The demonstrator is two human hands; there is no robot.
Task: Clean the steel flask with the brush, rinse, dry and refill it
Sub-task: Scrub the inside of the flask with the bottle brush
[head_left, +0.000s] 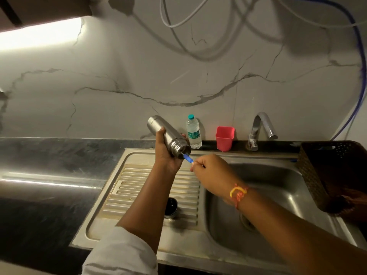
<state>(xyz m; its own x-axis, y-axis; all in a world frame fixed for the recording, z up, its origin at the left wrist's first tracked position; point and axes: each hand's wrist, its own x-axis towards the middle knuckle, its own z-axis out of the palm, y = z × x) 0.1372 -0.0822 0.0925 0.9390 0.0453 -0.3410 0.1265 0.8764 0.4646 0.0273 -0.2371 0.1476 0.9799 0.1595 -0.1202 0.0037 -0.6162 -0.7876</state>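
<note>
Marble-veined wall tiles back a dark desk (49, 155) with a steel sink (268, 175) set into it, and the work is held in the air above the sink's ribbed drainboard (139, 185). The left hand (165, 153) is wrapped round the lower body of the steel flask (168, 135), which tilts with its open threaded mouth down and to the right. The right hand (210, 167), just beside that mouth, pinches the end of the brush (188, 158), whose blue handle runs into the opening; the bristles are hidden inside. The main risk, as I judge it, is grip: a fingertip pinch so far back gives little control, so the brush could twist or slip free, and wet steel could slide in the palm. With the mouth over the drainboard rather than the basin, dirty water would drip there. A small dark cup-like piece (171, 207), probably the flask's cap, sits close to the left forearm and could be knocked.
</note>
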